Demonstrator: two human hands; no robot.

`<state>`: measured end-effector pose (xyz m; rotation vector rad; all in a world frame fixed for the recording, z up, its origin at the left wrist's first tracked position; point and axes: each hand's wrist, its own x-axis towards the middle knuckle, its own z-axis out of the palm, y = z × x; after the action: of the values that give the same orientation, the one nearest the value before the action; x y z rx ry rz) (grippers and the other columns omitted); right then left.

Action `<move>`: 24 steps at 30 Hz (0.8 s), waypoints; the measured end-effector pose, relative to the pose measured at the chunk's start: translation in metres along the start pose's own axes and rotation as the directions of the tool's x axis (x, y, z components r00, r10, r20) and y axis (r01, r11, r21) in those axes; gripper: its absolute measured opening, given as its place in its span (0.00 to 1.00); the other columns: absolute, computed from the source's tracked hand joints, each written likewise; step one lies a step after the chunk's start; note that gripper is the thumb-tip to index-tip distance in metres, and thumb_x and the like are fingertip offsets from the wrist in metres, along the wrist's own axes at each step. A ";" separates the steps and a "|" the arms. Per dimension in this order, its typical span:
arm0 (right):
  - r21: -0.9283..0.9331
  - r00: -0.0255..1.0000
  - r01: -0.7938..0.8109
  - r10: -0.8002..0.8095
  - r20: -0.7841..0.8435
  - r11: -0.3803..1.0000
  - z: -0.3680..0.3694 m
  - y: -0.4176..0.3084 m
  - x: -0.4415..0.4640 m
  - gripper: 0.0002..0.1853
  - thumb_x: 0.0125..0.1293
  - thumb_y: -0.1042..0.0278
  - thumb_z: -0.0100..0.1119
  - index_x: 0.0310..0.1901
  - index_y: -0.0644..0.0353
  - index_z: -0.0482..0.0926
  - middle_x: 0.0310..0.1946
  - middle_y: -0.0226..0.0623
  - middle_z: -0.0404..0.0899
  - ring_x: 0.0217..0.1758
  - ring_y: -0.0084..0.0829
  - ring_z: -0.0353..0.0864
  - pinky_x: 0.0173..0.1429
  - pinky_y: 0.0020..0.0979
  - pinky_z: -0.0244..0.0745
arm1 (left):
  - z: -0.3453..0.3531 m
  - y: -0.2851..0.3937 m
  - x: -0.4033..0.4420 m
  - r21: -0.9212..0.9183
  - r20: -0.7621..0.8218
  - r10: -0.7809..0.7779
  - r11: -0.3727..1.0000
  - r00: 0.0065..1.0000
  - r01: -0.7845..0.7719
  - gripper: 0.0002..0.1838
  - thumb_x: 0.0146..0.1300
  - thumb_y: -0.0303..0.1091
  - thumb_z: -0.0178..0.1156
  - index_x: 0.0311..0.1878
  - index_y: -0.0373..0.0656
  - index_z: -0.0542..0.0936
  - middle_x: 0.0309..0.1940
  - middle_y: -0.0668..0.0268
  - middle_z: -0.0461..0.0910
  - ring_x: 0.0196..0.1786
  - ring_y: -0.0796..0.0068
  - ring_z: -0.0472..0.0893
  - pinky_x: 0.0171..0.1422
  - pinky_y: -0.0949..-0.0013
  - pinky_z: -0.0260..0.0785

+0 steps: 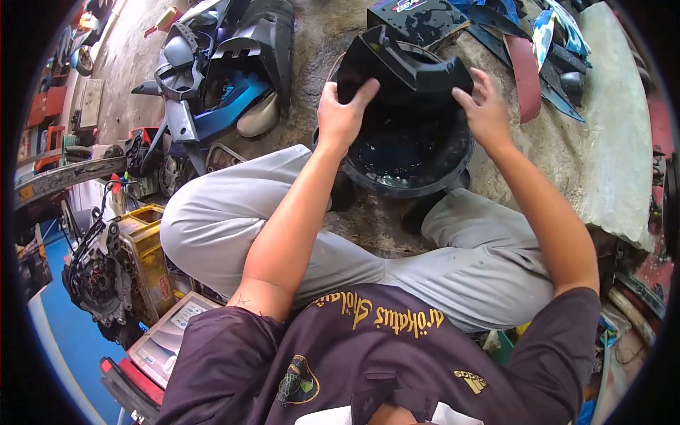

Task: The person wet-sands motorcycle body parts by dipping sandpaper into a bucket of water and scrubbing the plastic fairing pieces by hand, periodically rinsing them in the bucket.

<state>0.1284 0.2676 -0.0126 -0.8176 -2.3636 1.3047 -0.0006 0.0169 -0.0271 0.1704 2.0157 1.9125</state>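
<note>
A black plastic motorcycle fairing panel (404, 71), curved and glossy, is held up over a round black basin (400, 190). My left hand (342, 117) grips the panel's left end, thumb on the near face and the other fingers mostly hidden behind it. At the panel's right end, my right hand (487, 110) has its thumb against the edge and its fingers partly behind. Dark water with a few bubbles shows in the basin, which stands on the ground between my legs.
Motorcycle body panels (227, 78) are piled at the upper left. Beyond the basin lies a wet black box (418, 20). More fairing pieces (524, 78) lie beside a pale concrete ledge (613, 127) on the right. An engine (103, 276) and yellow crate (145, 248) stand at left.
</note>
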 end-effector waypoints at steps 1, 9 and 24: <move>-0.037 0.998 0.011 -0.013 -0.056 0.999 0.011 0.000 0.006 0.33 0.67 0.70 0.71 0.74 0.57 0.72 0.63 0.45 0.84 0.60 0.34 0.86 0.66 0.37 0.77 | -0.001 -0.001 0.004 0.173 -0.092 -0.019 0.984 0.996 0.035 0.42 0.63 0.63 0.72 0.58 0.26 0.79 0.55 0.45 0.87 0.58 0.50 0.86 0.67 0.54 0.74; 0.203 0.999 -0.042 0.046 -0.019 0.978 0.072 0.009 0.042 0.25 0.67 0.72 0.69 0.66 0.60 0.80 0.60 0.47 0.85 0.60 0.37 0.86 0.66 0.36 0.79 | -0.022 0.071 -0.006 0.669 -0.049 -0.102 0.736 0.994 0.108 0.31 0.77 0.63 0.52 0.61 0.47 0.87 0.54 0.47 0.87 0.61 0.39 0.82 0.67 0.50 0.73; 0.109 0.329 -0.944 0.890 0.315 0.311 0.241 0.272 -0.018 0.22 0.80 0.56 0.45 0.64 0.62 0.77 0.59 0.45 0.82 0.58 0.45 0.83 0.63 0.54 0.80 | -0.030 0.021 0.027 0.466 -0.024 0.470 0.786 0.882 -0.406 0.17 0.76 0.31 0.57 0.64 0.49 0.85 0.70 0.55 0.80 0.73 0.54 0.75 0.77 0.58 0.66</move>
<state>0.1053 0.2102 -0.3707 -2.2525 -1.6106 2.1272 -0.0387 -0.0009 -0.0102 0.7031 2.6838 1.6868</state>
